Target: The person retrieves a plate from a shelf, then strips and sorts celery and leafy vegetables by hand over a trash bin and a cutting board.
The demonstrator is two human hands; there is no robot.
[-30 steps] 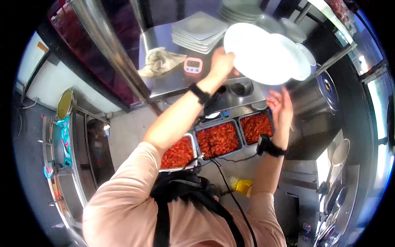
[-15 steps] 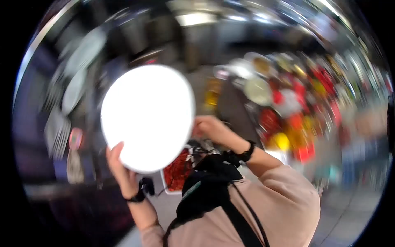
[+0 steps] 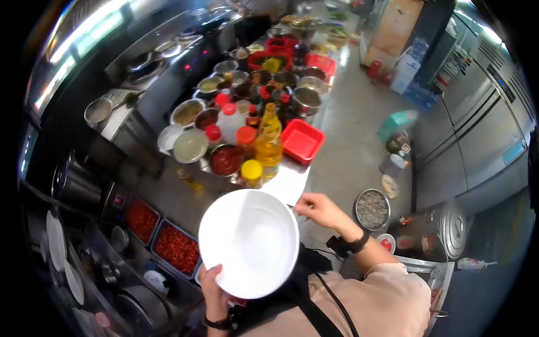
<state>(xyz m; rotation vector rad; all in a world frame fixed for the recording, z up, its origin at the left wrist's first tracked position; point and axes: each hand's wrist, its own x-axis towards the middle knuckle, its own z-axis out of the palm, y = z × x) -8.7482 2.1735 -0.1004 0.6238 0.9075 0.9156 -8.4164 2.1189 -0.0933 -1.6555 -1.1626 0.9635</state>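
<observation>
White bowl [image 3: 251, 241] was held up in front of the body, its open side facing the camera, and nothing was seen in it. It was gripped at the lower rim by the left hand [image 3: 212, 287], the thumb laid over the edge and the fingers largely hidden beneath. The right hand [image 3: 324, 212] was half curled just beside the upper rim; whether contact was made could not be told. With its weight judged to be borne mainly on the left, the bowl was in hand and not set down. Beyond it, red food [image 3: 177, 248] was held in trays, and a yellow-capped jar [image 3: 251, 173], an oil bottle [image 3: 269, 150] and a red basket [image 3: 303, 140] were grouped on the counter [image 3: 289, 182].
</observation>
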